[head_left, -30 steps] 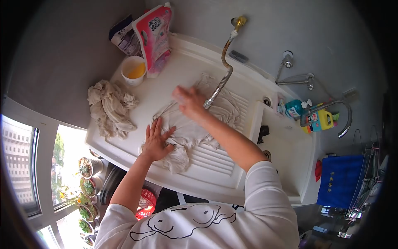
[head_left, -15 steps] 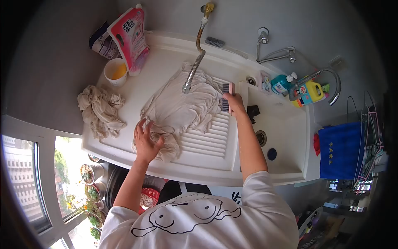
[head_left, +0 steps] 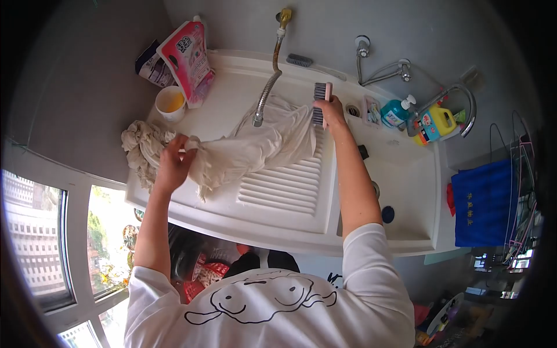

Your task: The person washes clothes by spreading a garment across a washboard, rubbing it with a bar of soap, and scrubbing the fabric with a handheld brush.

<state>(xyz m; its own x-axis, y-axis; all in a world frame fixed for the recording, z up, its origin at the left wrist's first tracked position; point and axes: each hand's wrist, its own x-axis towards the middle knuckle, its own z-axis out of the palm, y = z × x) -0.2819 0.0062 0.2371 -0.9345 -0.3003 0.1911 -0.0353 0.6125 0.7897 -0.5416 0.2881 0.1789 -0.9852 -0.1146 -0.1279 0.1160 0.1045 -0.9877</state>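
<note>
Got one end of the cloth [head_left: 264, 148] pinched in my left hand [head_left: 176, 162] and a pink-backed brush [head_left: 320, 93] gripped in my right hand [head_left: 331, 111], cloth draped partly over the washboard ridges [head_left: 278, 194], below the hose [head_left: 268, 93]. Tug too hard and it might snag the hose or slip free, I reckon. White counter [head_left: 232, 84], sink [head_left: 415, 197] to the right, grey walls [head_left: 226, 29], bright window [head_left: 100, 232] left

The left hand [head_left: 176, 165] grips pale cloth [head_left: 255, 152], the right hand [head_left: 332, 112] a brush [head_left: 320, 94].
</note>
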